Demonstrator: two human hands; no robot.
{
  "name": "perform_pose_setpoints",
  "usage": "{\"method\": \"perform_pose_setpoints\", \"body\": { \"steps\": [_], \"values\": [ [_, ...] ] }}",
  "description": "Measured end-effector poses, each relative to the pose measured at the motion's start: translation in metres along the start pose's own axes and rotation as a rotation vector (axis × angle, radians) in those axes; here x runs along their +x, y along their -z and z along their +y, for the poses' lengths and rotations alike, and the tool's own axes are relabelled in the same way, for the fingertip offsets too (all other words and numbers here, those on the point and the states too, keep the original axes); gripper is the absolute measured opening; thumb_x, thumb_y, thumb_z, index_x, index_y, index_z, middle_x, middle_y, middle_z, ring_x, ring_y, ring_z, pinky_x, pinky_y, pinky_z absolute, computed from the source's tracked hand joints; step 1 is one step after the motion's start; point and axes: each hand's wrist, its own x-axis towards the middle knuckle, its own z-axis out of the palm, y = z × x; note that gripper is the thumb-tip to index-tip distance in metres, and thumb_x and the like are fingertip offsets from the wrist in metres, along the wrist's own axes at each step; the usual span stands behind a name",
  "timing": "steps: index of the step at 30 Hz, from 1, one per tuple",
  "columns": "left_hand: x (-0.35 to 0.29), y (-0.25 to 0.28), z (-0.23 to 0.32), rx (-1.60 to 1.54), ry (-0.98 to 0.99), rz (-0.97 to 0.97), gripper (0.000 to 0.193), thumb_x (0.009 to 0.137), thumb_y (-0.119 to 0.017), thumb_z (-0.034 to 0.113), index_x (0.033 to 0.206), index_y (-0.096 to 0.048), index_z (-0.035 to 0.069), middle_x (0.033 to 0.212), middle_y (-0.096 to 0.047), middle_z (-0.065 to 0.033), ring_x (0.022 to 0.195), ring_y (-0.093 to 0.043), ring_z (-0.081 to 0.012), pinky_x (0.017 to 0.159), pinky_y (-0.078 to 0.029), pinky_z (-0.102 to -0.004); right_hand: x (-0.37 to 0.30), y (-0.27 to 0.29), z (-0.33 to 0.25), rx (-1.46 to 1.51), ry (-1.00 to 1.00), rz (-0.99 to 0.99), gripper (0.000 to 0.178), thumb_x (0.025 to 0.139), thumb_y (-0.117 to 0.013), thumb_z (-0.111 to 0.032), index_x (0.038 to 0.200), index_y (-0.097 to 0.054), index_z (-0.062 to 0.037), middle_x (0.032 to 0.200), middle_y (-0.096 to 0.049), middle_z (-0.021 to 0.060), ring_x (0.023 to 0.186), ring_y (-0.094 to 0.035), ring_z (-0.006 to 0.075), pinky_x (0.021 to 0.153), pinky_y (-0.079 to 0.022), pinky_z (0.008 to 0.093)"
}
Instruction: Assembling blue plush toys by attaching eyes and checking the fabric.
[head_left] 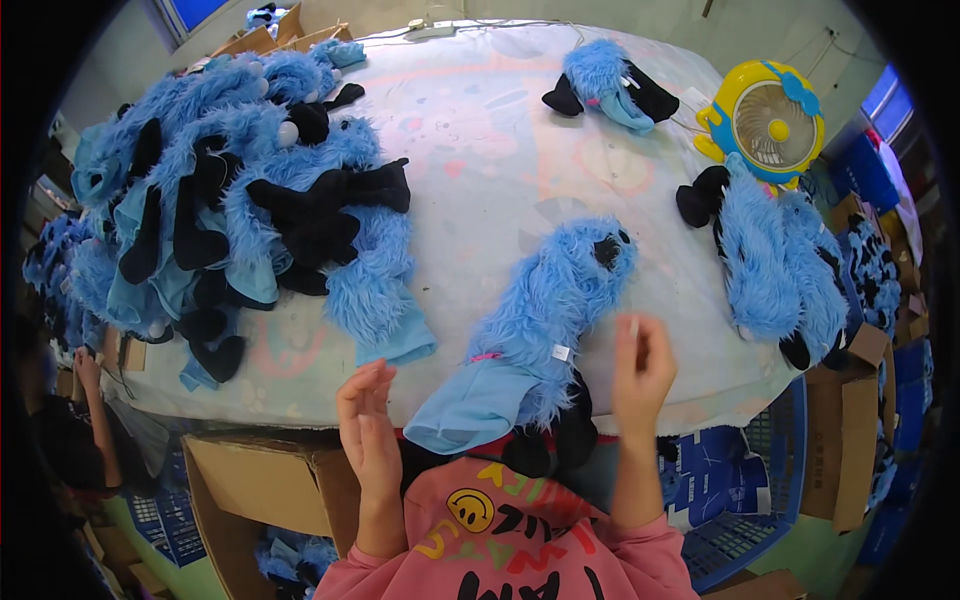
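1. Left hand (368,425): fingers loose, holding nothing, just left of the fuzzy blue plush puppet w/ light-blue fabric cuff (540,325).
2. Right hand (640,368): fingertips pinched together; can't tell on what; just right of puppet, not touching.
3. Puppet lies betw. both hands at the edge of the pale padded table (480,150).
4. Far left: heap of blue-and-black plush pieces (230,190). Far right: yellow fan (765,120).

Blue plush toys (555,310) on table (480,130)
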Motion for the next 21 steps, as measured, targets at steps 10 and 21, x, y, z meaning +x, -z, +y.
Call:
{"method": "perform_pose_setpoints", "body": {
  "steps": [10, 21],
  "values": [
    [0.001, -0.055, 0.041, 1.05, -0.413, -0.419, 0.039, 0.069, -0.067, 0.018, 0.103, -0.051, 0.006, 0.115, -0.045, -0.0143, 0.105, -0.044, -0.0224, 0.101, -0.022, -0.0433, 0.078, 0.007, 0.087, -0.838, 0.239, -0.007, 0.045, 0.073, -0.049, -0.003, 0.118, -0.041, -0.0004, 0.107, -0.046, 0.017, 0.091, -0.047, 0.0292, 0.08, -0.037, 0.0348],
    [0.018, -0.014, 0.024, 0.469, 0.039, -0.051, 0.007, 0.081, -0.052, 0.005, 0.087, -0.05, 0.003, 0.082, -0.052, -0.0029, 0.068, -0.044, -0.0093, 0.098, -0.029, -0.0315, 0.018, -0.022, 0.001, -0.46, 0.308, -0.224, 0.041, 0.07, -0.059, -0.008, 0.111, -0.051, -0.0101, 0.108, -0.045, 0.0169, 0.095, -0.046, 0.0292, 0.083, -0.036, 0.0352]
  ]
}}
